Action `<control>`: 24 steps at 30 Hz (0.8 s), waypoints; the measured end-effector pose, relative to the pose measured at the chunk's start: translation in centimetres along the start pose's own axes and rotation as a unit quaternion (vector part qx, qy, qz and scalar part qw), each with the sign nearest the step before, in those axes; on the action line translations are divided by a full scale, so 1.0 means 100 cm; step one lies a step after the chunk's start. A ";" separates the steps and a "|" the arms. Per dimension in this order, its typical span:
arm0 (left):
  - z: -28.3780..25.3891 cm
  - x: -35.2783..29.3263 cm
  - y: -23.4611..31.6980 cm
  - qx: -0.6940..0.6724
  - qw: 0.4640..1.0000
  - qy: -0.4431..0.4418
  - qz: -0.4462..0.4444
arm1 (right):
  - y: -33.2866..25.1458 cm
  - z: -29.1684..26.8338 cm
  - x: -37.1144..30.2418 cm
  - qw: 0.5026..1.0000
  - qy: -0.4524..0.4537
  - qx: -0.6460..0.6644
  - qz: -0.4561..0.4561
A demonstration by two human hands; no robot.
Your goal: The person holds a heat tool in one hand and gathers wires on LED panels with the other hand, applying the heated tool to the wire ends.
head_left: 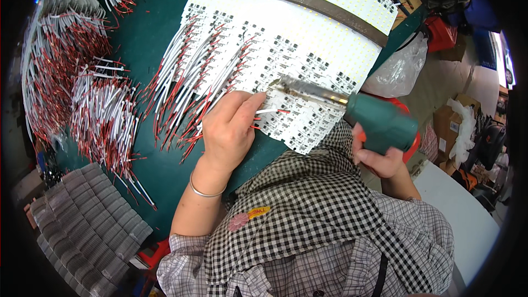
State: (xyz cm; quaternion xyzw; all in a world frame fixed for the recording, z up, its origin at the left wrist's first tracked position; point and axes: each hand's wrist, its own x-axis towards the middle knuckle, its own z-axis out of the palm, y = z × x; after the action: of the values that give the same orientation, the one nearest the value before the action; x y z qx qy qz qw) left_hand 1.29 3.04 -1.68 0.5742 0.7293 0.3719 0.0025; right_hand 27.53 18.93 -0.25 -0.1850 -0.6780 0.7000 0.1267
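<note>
My right hand (385,160) is wrapped round the handle of a green soldering gun (382,121). The gun's metal barrel points left, its tip just above a white LED circuit board sheet (300,58). Close to that tip, my left hand (228,129) rests at the sheet's lower edge with thumb and fingers pinched together. A white wire with a red strand (269,111) sticks out from between them. Left of this hand, rows of red and white wires (187,80) are attached along the sheet and hang over its left side. The pinched fingertips are partly hidden.
A dark curved bar (316,8) lies across the sheet on the green table (143,33). Heaps of red and white wires (104,110) lie at the left, with stacked grey ribbed pieces (91,220) below. A clear plastic bag (401,69) and cardboard box (454,126) are at the right.
</note>
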 end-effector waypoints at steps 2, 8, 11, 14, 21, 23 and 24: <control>0.000 0.001 0.000 0.000 1.000 0.005 0.005 | -0.009 -0.001 0.004 0.987 0.032 0.158 0.015; -0.011 0.006 0.006 0.011 0.999 -0.033 -0.020 | -0.008 -0.003 0.007 0.982 0.037 0.183 -0.006; -0.029 0.012 0.012 -0.062 0.993 0.019 -0.101 | -0.009 -0.005 0.009 0.985 0.039 0.166 -0.024; -0.055 0.015 0.016 -0.290 0.911 0.147 -0.255 | -0.008 -0.006 0.009 0.984 0.051 0.166 -0.036; -0.091 0.007 0.025 -0.184 0.965 0.107 -0.155 | -0.005 -0.007 0.008 0.982 0.065 0.172 -0.049; -0.091 0.013 0.035 -0.176 0.977 -0.049 -0.108 | -0.004 -0.008 0.008 0.984 0.054 0.165 -0.047; -0.083 0.011 0.039 -0.144 0.980 -0.058 -0.124 | -0.004 -0.008 0.008 0.984 0.055 0.165 -0.047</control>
State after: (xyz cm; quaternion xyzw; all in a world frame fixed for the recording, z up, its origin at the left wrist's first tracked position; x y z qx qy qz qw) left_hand 0.62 -0.31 6.96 0.4934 0.7326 0.4354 0.1739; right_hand 27.12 20.02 0.11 -0.1677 -0.5532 0.7844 0.2250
